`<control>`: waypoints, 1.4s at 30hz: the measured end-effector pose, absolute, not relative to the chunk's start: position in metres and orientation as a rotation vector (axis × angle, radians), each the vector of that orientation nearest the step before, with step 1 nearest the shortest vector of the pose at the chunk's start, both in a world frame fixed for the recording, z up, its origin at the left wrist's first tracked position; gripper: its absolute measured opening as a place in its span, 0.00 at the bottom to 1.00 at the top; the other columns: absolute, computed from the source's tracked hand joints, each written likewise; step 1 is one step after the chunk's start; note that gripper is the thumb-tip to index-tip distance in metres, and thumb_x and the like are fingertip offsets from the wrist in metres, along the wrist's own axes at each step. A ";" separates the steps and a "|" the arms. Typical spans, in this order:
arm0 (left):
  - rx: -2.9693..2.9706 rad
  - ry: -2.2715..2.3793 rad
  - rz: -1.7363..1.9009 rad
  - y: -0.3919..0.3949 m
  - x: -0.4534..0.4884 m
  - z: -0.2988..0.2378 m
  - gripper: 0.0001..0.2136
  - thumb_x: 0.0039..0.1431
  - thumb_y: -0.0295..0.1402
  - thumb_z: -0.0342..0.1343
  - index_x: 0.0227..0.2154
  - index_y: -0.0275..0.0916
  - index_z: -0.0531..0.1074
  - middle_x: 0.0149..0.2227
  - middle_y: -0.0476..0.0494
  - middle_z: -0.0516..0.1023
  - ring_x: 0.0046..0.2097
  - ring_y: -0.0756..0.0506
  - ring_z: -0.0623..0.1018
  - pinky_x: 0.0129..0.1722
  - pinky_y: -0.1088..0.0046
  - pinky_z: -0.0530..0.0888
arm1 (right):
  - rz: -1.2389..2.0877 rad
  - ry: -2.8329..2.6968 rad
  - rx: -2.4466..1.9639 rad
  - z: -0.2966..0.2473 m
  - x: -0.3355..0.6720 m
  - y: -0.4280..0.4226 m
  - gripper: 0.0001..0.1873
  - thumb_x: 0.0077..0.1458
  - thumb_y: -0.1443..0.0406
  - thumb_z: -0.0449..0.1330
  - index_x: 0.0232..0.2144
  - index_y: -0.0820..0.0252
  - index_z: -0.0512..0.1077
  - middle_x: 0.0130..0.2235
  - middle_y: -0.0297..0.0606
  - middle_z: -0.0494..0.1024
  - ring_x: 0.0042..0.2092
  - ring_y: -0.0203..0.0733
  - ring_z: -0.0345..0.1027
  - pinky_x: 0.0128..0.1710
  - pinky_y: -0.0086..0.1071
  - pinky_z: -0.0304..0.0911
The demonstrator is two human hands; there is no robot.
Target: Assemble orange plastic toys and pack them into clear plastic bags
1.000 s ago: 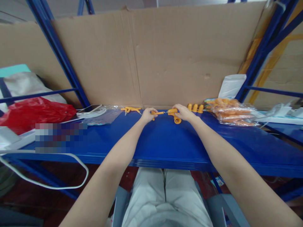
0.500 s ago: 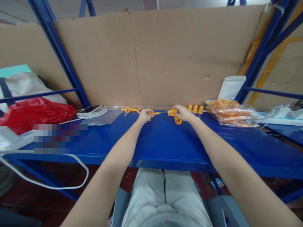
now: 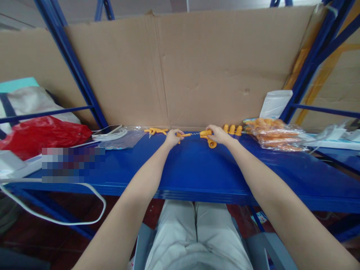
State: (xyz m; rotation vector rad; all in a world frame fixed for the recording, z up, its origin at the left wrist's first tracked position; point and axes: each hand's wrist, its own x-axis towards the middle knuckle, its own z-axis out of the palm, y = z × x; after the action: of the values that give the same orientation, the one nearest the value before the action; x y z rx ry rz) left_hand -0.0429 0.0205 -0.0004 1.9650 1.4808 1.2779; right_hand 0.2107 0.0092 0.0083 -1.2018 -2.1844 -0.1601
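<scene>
A threaded orange part (image 3: 186, 135) is held in the left hand grip (image 3: 172, 138). An orange cylinder (image 3: 205, 133) is held in the right hand grip (image 3: 218, 134), just beside an orange piece with a round opening (image 3: 212, 144). Between both grips, a metal spiral (image 3: 194, 134) is exposed. Three orange caps (image 3: 232, 129) and bagged orange parts (image 3: 277, 135) are placed rightward on the blue counter (image 3: 197, 172).

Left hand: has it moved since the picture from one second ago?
Yes, the left hand has moved slightly left, judged against the vertical crease in the cardboard behind it.
</scene>
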 end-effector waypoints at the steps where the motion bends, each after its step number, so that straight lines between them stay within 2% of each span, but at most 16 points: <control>1: 1.961 1.491 1.277 0.020 -0.044 0.000 0.08 0.40 0.20 0.63 0.25 0.37 0.77 0.30 0.48 0.78 0.37 0.46 0.77 0.42 0.68 0.74 | -0.153 -2.181 -1.202 0.008 0.211 0.010 0.11 0.46 0.72 0.58 0.35 0.58 0.68 0.38 0.40 0.76 0.39 0.44 0.70 0.39 0.34 0.64; 8: 1.939 1.539 1.226 0.019 -0.043 0.000 0.09 0.42 0.21 0.63 0.29 0.36 0.78 0.33 0.46 0.78 0.36 0.46 0.78 0.40 0.69 0.74 | -0.110 -2.138 -1.215 0.007 0.207 0.009 0.12 0.46 0.71 0.59 0.36 0.58 0.69 0.38 0.39 0.77 0.38 0.44 0.71 0.37 0.35 0.65; 15: 1.987 1.480 1.288 0.024 -0.042 -0.004 0.08 0.41 0.22 0.64 0.27 0.36 0.78 0.34 0.45 0.79 0.42 0.44 0.78 0.48 0.64 0.72 | -0.078 -2.157 -1.207 0.010 0.198 0.007 0.11 0.47 0.71 0.60 0.36 0.58 0.71 0.37 0.39 0.78 0.37 0.43 0.71 0.38 0.35 0.65; 21: 1.951 1.331 1.223 0.023 -0.038 -0.003 0.09 0.44 0.22 0.62 0.31 0.35 0.78 0.34 0.44 0.79 0.35 0.47 0.78 0.41 0.67 0.75 | -0.052 -2.215 -1.147 0.014 0.183 0.004 0.13 0.48 0.69 0.62 0.39 0.60 0.73 0.39 0.41 0.78 0.39 0.44 0.71 0.42 0.36 0.65; 25: 1.899 1.293 1.236 0.022 -0.042 -0.004 0.17 0.45 0.22 0.62 0.41 0.35 0.76 0.33 0.47 0.77 0.35 0.49 0.77 0.43 0.69 0.74 | 0.057 -2.125 -1.253 0.012 0.178 0.003 0.18 0.48 0.70 0.64 0.44 0.62 0.72 0.41 0.43 0.78 0.41 0.43 0.72 0.43 0.36 0.66; 29: 1.841 1.307 1.299 0.022 -0.045 -0.005 0.30 0.42 0.19 0.64 0.52 0.35 0.69 0.39 0.45 0.74 0.39 0.49 0.77 0.45 0.70 0.73 | 0.234 -1.975 -1.316 0.010 0.171 0.004 0.22 0.46 0.72 0.65 0.46 0.65 0.71 0.45 0.47 0.77 0.42 0.42 0.73 0.44 0.36 0.68; 33: 1.698 1.314 1.338 0.022 -0.046 -0.004 0.41 0.41 0.17 0.64 0.61 0.39 0.59 0.46 0.40 0.72 0.40 0.48 0.77 0.44 0.68 0.74 | 0.513 -1.787 -1.350 0.013 0.163 -0.002 0.15 0.48 0.74 0.64 0.41 0.67 0.72 0.42 0.46 0.78 0.38 0.39 0.74 0.42 0.34 0.70; 35: 1.670 1.337 1.339 0.020 -0.045 -0.001 0.39 0.41 0.18 0.65 0.59 0.37 0.60 0.48 0.38 0.72 0.44 0.45 0.77 0.46 0.66 0.73 | 0.673 -1.694 -1.340 0.015 0.159 -0.008 0.11 0.51 0.75 0.62 0.39 0.67 0.73 0.39 0.44 0.78 0.34 0.35 0.73 0.38 0.31 0.71; 37: 1.688 1.371 1.312 0.016 -0.045 0.003 0.32 0.41 0.19 0.65 0.53 0.33 0.66 0.47 0.36 0.74 0.48 0.43 0.76 0.50 0.66 0.71 | 0.773 -1.619 -1.341 0.017 0.158 -0.012 0.11 0.52 0.76 0.61 0.40 0.67 0.73 0.39 0.43 0.78 0.32 0.33 0.72 0.35 0.28 0.71; 39: 1.721 1.380 1.280 0.012 -0.044 0.006 0.24 0.41 0.18 0.65 0.45 0.31 0.70 0.45 0.36 0.75 0.50 0.43 0.75 0.52 0.66 0.70 | 0.783 -1.583 -1.369 0.017 0.158 -0.013 0.14 0.51 0.77 0.61 0.41 0.66 0.73 0.40 0.44 0.78 0.31 0.32 0.72 0.32 0.27 0.71; 42: 1.732 1.344 1.247 0.009 -0.044 0.009 0.17 0.41 0.17 0.65 0.36 0.32 0.72 0.40 0.39 0.78 0.48 0.43 0.76 0.51 0.66 0.71 | 0.722 -1.614 -1.385 0.014 0.162 -0.010 0.17 0.51 0.75 0.62 0.45 0.65 0.73 0.43 0.45 0.78 0.34 0.35 0.73 0.32 0.28 0.72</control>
State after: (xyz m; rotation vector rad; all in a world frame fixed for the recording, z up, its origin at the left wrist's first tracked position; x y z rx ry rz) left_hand -0.0441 0.0087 0.0085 1.7325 1.3436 1.2472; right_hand 0.1616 -0.0099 0.0142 -1.3848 -1.6143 0.7216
